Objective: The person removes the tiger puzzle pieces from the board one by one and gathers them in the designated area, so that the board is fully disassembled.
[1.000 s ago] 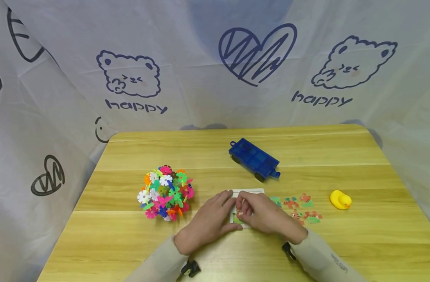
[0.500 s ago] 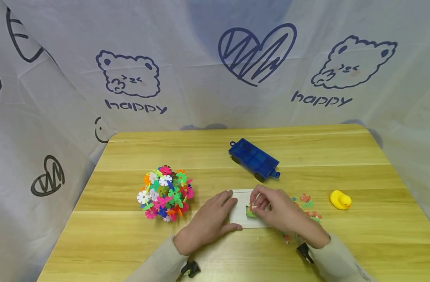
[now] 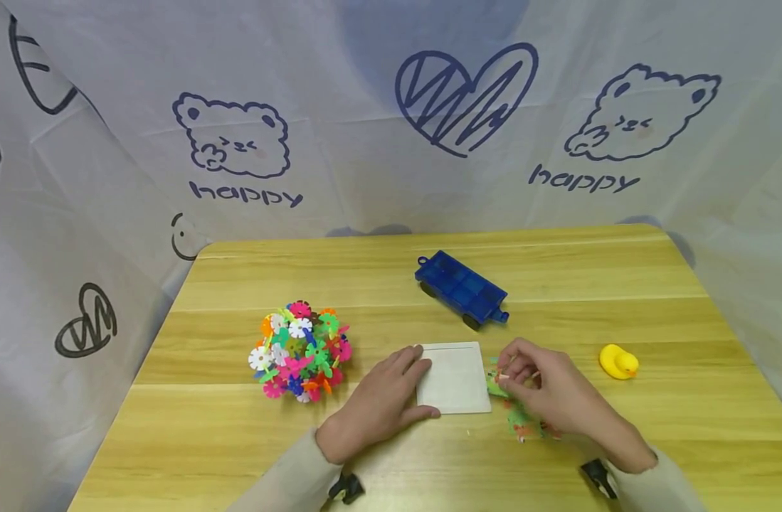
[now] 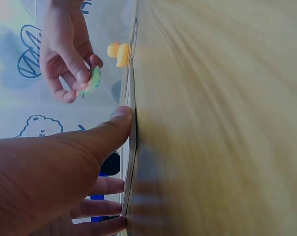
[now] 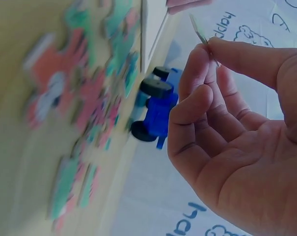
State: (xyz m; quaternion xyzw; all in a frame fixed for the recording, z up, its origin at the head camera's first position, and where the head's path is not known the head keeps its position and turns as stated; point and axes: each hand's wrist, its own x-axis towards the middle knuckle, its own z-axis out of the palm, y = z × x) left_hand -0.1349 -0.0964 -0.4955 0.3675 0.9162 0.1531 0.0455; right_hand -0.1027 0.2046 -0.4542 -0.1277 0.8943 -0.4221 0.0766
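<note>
My left hand [image 3: 387, 391] rests at the left side of a white square puzzle tray [image 3: 455, 380], its thumb at the near edge and its fingertips at the far left corner. The fingers look fairly straight. My right hand [image 3: 551, 384] pinches a green and orange jigsaw piece [image 4: 93, 82] between thumb and fingertips, raised off the table to the right of the tray. In the right wrist view the piece appears almost edge-on. Below the right hand lie several loose jigsaw pieces [image 5: 55, 78], orange and green, partly hidden by it in the head view.
A blue toy wagon [image 3: 462, 288] stands beyond the tray. At the left sits a ball of coloured flower-shaped discs [image 3: 301, 348]. A yellow rubber duck [image 3: 618, 362] is at the right on the wooden table [image 3: 237, 455]. A printed cloth [image 3: 352, 107] hangs behind.
My right hand has moved right, from over the tray to above the loose pieces, carrying the jigsaw piece out of the tray. My left hand has stayed in place.
</note>
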